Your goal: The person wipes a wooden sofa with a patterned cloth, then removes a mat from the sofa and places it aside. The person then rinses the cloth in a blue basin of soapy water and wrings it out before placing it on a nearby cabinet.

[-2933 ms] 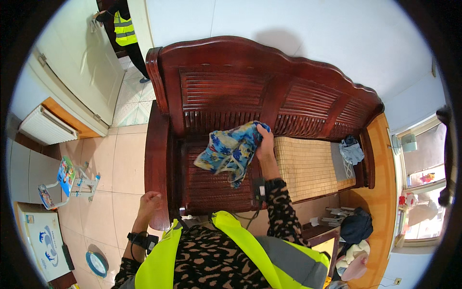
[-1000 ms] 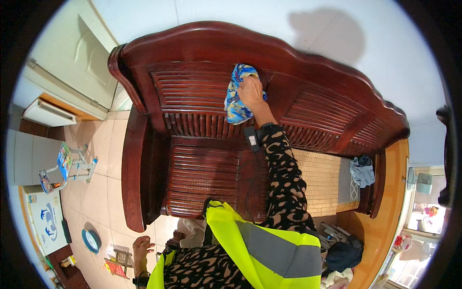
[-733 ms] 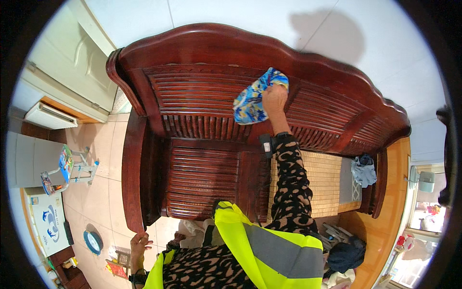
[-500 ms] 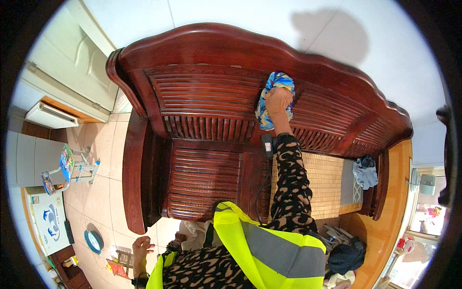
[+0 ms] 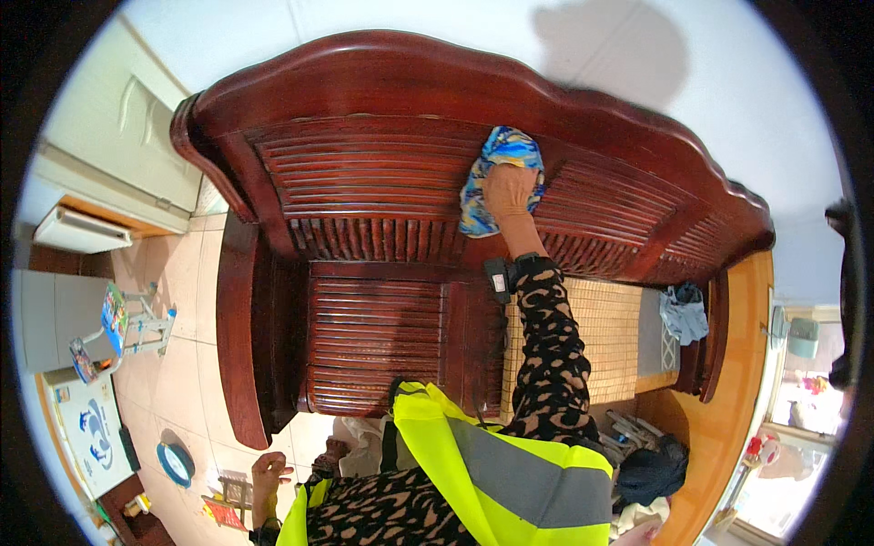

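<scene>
Patterned blue cloth (image 5: 506,146) and right hand (image 5: 510,189) had moved, since the earliest frame, from over the seat (image 5: 373,337) up to the backrest (image 5: 355,77). The right grip was closed on the cloth, which lay against the right end of the left slatted panel (image 5: 364,173). The left hand (image 5: 269,473) held nothing visible, fingers loosely bent, near the front end of the left armrest (image 5: 238,337). Work with the cloth was judged under way, not complete; the portion already covered could not be determined. Count: one cloth, one wooden settee (image 5: 437,55), three slatted back panels, two hands, one woven mat (image 5: 605,341), one heap of blue-grey fabric (image 5: 685,316), one small folding chair (image 5: 115,318).
</scene>
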Available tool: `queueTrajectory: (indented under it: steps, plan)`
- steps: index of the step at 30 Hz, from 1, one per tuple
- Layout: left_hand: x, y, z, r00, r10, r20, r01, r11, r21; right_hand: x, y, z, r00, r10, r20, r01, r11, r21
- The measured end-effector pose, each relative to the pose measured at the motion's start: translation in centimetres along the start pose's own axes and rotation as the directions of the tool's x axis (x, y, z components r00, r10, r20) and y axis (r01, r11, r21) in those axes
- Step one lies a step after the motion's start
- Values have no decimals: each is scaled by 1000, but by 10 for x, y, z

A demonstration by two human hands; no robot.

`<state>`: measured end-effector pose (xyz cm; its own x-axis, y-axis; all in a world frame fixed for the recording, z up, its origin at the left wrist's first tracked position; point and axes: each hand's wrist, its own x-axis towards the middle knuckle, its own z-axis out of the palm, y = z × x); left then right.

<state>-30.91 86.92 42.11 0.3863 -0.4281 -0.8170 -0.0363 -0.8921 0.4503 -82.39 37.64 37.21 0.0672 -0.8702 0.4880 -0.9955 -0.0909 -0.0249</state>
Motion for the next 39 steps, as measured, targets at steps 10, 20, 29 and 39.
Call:
queueTrajectory:
  steps: [10, 20, 29, 39]
  plan:
    - [12, 20, 6, 999, 48, 18, -49, 998, 48, -10, 63, -15, 994, 52, -99, -54, 999, -9]
    - [20, 17, 15, 986, 154, 63, -157, 986, 52, 4, -5, -5, 995, -73, -62, 81, 987, 136]
    - [7, 19, 13, 992, 117, 53, -117, 993, 5, 27, -83, 1, 958, -137, -253, 237, 874, 424]
    - [41, 9, -20, 998, 50, 33, -50, 999, -5, 53, -185, 8, 950, -198, -241, 271, 907, 323]
